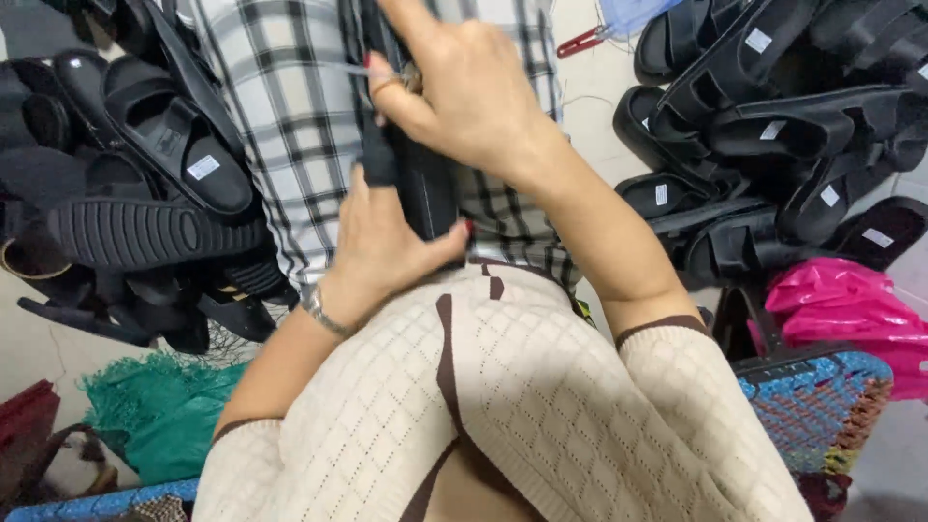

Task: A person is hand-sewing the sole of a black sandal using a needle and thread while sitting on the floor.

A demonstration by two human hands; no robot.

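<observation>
Sandal (pixel 425 184), black, mid-frame over checked cloth (pixel 290 116), gripped below by left hand (pixel 382 242), right hand (pixel 464 92) pinching thread above. Sandal heaps (pixel 783 126) upper left and right on pale floor (pixel 594 97); pink bag (pixel 851 309) right.

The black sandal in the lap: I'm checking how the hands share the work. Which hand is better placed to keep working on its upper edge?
Probably the right hand: its fingertips pinch at the black sandal's upper end, while the left hand grips it lower down, steadying it.
</observation>
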